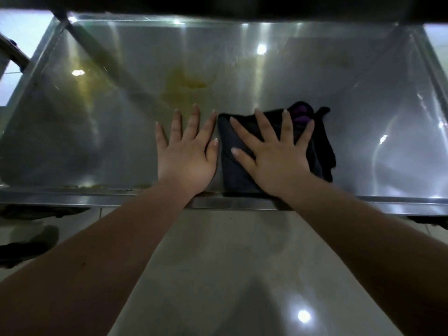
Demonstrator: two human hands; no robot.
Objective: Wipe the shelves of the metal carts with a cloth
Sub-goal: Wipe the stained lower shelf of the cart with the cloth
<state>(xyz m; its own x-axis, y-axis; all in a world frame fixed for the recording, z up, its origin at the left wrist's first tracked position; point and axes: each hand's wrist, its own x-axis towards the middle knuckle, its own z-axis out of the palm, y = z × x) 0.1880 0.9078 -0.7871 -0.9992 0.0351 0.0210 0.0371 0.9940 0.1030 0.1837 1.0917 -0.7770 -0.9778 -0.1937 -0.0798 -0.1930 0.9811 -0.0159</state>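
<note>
A shiny metal cart shelf (pixel 363 105) fills the upper half of the view, with a raised rim along its near edge. A dark cloth (pixel 232 166) with a purple patch lies on the shelf near that front edge, right of centre. My right hand (pixel 274 154) presses flat on the cloth, fingers spread. My left hand (pixel 186 151) lies flat on the bare metal just left of the cloth, fingers spread, holding nothing. A yellowish smear (pixel 186 83) marks the shelf beyond my left hand.
The cart's upper shelf forms a dark band (pixel 218 3) across the top. A cart upright (pixel 60 23) stands at the back left. Pale glossy floor tiles (pixel 230 275) lie below the shelf edge. A dark shoe-like shape (pixel 26 246) sits on the floor at left.
</note>
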